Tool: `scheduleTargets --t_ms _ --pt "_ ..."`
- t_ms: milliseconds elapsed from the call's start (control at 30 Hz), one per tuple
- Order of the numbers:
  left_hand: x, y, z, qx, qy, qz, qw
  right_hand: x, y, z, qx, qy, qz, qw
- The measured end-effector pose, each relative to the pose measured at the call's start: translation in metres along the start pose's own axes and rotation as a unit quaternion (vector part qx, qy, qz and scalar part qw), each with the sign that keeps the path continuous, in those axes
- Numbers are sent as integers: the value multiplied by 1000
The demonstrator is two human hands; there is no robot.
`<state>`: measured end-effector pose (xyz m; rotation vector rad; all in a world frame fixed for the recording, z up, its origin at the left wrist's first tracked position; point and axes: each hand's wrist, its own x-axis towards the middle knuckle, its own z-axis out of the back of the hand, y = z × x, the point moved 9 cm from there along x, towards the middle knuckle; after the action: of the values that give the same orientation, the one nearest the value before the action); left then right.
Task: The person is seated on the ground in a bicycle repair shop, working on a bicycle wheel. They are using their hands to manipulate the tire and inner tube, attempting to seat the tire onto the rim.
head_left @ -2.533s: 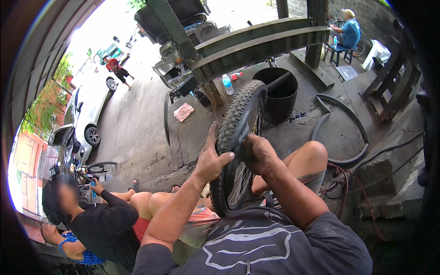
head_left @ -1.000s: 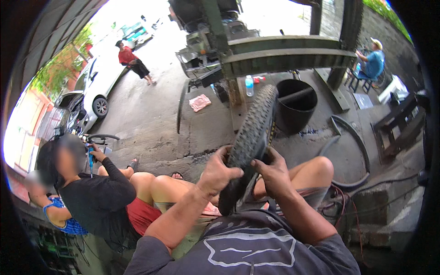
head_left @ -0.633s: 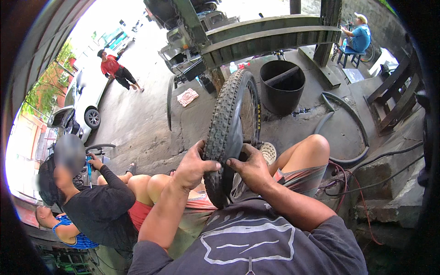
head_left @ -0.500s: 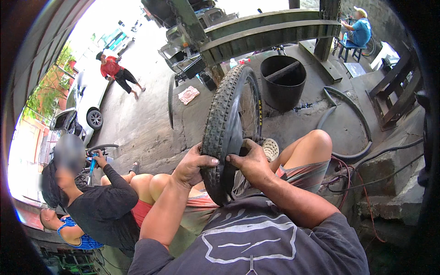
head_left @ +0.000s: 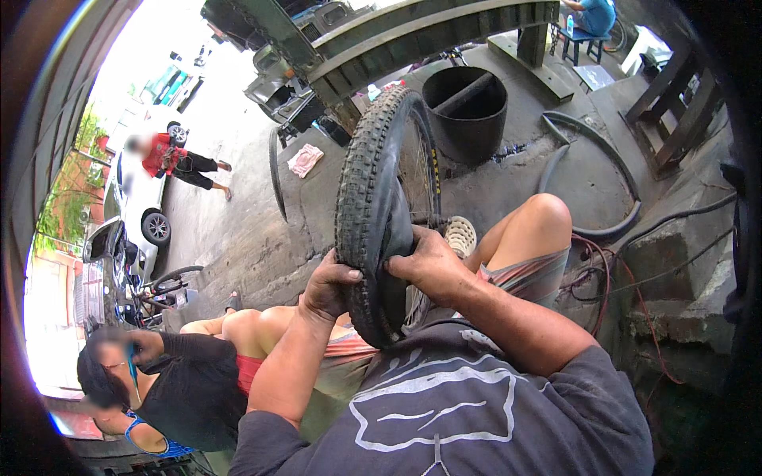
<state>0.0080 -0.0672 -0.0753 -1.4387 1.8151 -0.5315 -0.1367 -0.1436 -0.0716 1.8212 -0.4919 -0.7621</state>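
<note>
A spoked bicycle wheel with a knobby black tyre (head_left: 367, 184) stands upright in front of me, resting between my knees. My left hand (head_left: 327, 285) grips the tyre's tread low on its left side. My right hand (head_left: 427, 264) clasps the tyre's sidewall on the right, with fingers curled over its edge by the rim. A black inner tube or tyre edge shows between my two hands. My bare right knee (head_left: 538, 220) rises just right of the wheel.
A black tub (head_left: 467, 111) stands on the concrete beyond the wheel, and a loose tyre (head_left: 597, 178) lies to its right. A person in a black top (head_left: 186, 381) sits at my lower left. Another person (head_left: 171, 159) walks by a white car. Cables trail at right.
The wheel has stayed upright between my hands while my view shifted. Both hands have slid along the lower tyre, the left gripping the tread and the right working the sidewall.
</note>
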Motion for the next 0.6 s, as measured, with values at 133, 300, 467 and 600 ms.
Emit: scheduleTargets --t_ms 133,300,467,600 --pt "-1 -13 -2 33 -8 25 999 -10 2 -8 49 33 16 998" --pt "-21 -35 -24 339 -136 -31 930 -3 -31 -17 -54 8 13 998" --pt "-45 -43 -34 522 -224 -58 821 2 -46 -18 -23 31 24 999" --pt "-49 -31 -21 392 -204 -79 893 -2 -26 -21 -54 12 54 997"
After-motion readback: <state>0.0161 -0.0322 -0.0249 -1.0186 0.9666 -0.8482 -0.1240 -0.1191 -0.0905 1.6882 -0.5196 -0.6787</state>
